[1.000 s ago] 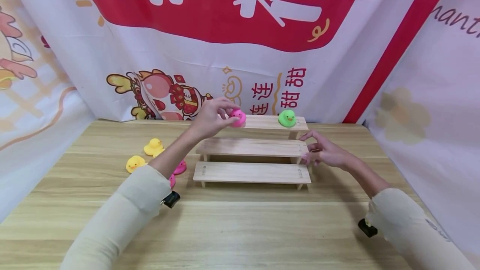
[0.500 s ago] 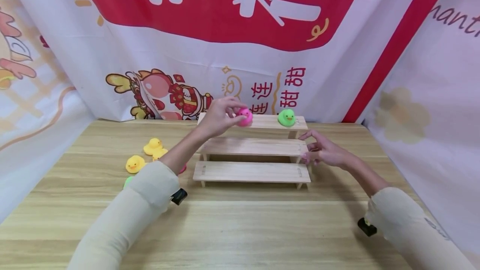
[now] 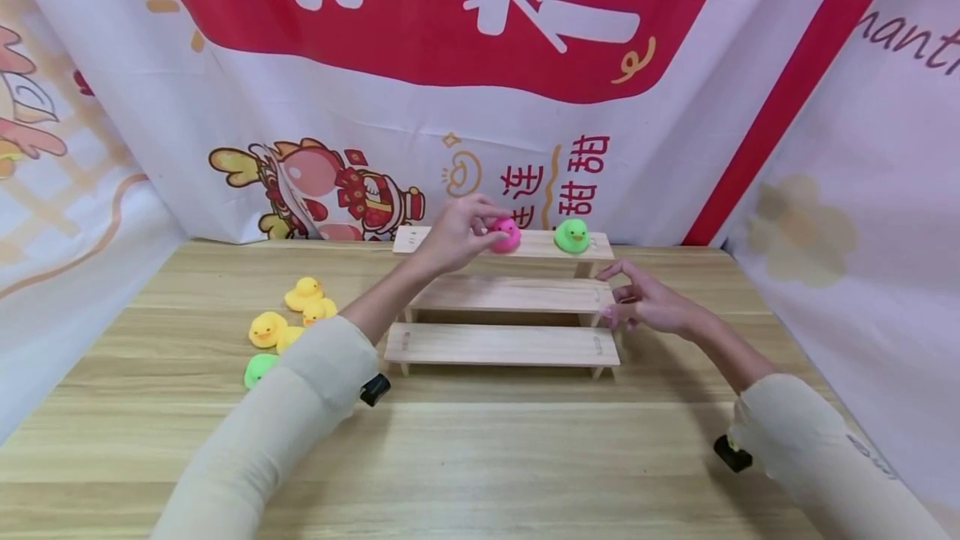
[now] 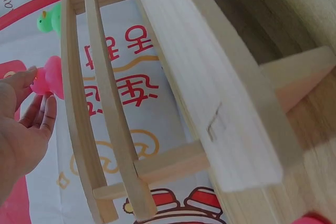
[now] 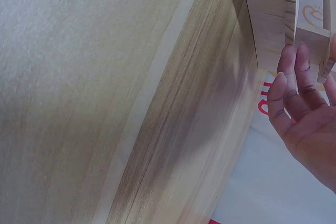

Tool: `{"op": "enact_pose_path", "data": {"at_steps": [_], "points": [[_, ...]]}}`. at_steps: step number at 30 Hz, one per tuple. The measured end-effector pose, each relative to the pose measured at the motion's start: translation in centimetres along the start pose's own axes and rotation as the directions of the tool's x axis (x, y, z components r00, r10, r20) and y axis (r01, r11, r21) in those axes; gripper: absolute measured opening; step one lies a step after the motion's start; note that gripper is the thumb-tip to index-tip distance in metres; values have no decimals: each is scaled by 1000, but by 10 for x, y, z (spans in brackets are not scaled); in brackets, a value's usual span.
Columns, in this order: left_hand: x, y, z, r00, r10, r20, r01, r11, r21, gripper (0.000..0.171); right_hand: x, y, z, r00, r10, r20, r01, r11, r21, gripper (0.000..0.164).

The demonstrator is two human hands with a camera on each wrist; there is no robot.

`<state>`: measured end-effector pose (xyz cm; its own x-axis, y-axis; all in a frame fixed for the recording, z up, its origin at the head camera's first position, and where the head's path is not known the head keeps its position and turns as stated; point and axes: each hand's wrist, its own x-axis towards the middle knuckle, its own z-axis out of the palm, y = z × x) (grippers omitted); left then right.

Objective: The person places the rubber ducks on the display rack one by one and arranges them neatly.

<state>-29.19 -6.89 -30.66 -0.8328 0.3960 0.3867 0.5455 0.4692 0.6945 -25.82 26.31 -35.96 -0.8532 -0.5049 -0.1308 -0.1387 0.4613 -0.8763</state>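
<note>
Notably, the left wrist view bares the base of the pink rubber duck (image 3: 511, 232), at the top tier of the three-tier wooden stand (image 3: 502, 344); fingertips partly cover it in the head view. A green duck (image 3: 572, 236) sits to its right. Yellow ducks (image 3: 265, 329) and another green duck (image 3: 258, 369) lie on the counter (image 3: 480, 457), the left sleeve (image 3: 292, 415) partly hiding some. The left hand (image 3: 457, 232) has a pinching grip on the pink duck; the right hand (image 3: 643, 300), fingers loosely bent, is at the stand's right end.
</note>
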Motion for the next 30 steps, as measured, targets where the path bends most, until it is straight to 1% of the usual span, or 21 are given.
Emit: {"op": "enact_pose_path", "data": {"at_steps": [4,8,17,25,30], "points": [[2,-1,5,1000,-2,-1,2,1000,-8,33,0,-1,-1,1000,-7,3,7,1000,1,51],[4,0,7,1000,5,1,-5,1000,7,33,0,-1,-1,1000,-4,3,4,1000,-1,51],[6,2,9,999,-30,25,30,999,-10,35,0,0,-1,1000,-1,4,1,1000,-9,51],[7,1,10,999,-37,30,37,999,-6,36,0,-1,0,1000,-2,-1,2,1000,-12,50],[7,4,9,998,-43,35,43,999,-16,37,0,-1,0,1000,1,4,-1,1000,-13,52]]}}
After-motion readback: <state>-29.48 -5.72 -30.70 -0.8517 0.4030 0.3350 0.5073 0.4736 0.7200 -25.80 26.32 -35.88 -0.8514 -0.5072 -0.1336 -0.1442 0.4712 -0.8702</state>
